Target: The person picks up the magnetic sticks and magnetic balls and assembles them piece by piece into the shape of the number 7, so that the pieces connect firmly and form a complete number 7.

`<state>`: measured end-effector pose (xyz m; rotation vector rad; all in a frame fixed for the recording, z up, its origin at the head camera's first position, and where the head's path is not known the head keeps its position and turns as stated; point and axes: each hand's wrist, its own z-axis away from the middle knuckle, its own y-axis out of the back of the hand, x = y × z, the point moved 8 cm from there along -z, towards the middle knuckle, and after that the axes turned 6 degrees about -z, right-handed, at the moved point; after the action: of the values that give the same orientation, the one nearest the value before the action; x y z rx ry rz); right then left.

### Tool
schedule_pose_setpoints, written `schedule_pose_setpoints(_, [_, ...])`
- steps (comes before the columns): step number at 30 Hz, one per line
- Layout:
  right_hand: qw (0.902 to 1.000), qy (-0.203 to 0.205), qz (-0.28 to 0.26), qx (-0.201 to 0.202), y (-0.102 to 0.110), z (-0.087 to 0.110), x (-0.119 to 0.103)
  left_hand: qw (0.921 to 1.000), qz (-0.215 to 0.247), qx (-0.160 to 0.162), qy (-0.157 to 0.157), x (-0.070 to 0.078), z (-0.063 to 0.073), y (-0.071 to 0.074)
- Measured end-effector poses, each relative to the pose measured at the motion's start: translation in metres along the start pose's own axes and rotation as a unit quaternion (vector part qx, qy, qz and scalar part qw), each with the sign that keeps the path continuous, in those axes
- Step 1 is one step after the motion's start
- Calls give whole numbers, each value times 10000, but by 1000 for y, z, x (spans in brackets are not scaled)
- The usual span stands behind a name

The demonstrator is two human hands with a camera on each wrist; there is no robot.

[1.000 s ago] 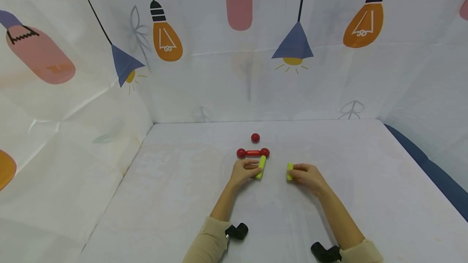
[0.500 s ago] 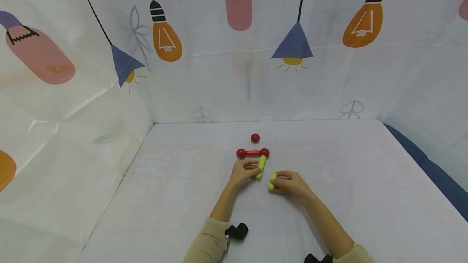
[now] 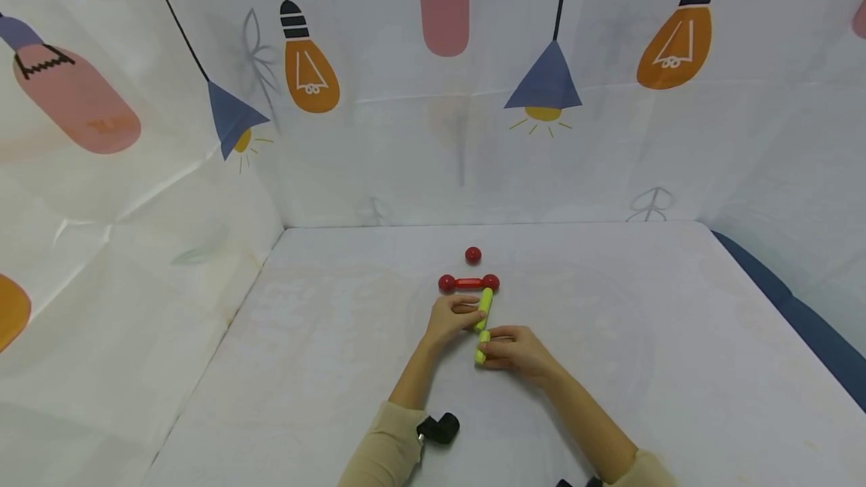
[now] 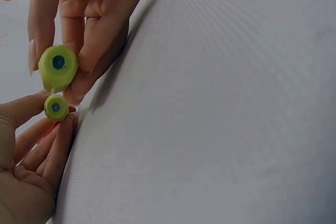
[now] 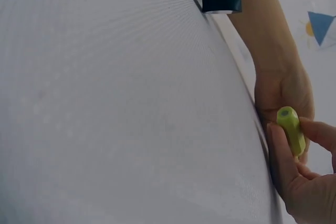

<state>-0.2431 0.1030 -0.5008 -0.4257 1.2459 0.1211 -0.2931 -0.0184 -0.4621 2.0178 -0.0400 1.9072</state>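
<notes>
My left hand point(image 3: 446, 319) pinches a yellow-green toy building stick point(image 3: 485, 300) between thumb and fingers. Its far end is at the right red ball point(image 3: 490, 282) of a red bar point(image 3: 468, 283), which has another red ball point(image 3: 446, 283) at its left end. A second yellow-green stick point(image 3: 480, 358) is pinched by my right hand point(image 3: 519, 352), just below the first and roughly in line with it. Whether the two sticks touch is hard to tell. Both near ends show a dark blue round centre in the left wrist view, the right hand's stick point(image 4: 46, 69) looking larger.
A loose red ball point(image 3: 473, 255) lies beyond the red bar. The white tabletop point(image 3: 338, 337) meets a white printed sheet point(image 3: 406, 156) at the back and left. Black wrist devices point(image 3: 440, 428) sit at the cuffs.
My right hand has carried its stick left and toward me, from apart on the right to the near end of the other stick. My left hand has stayed in place.
</notes>
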Motion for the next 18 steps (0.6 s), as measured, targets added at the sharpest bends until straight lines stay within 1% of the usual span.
schedule_pose_setpoints(6, [9999,-94,93,80,-8,-3,3,10000,16,11,9,-1,-1,-1])
schedule_pose_setpoints(14, [9999,-83,67,31,-17,-5,1,9997,218,48,98,-1,0,-1])
schedule_pose_setpoints(18, [9999,-82,20,93,-19,-5,0,9998,153,74,134,0,2,-1])
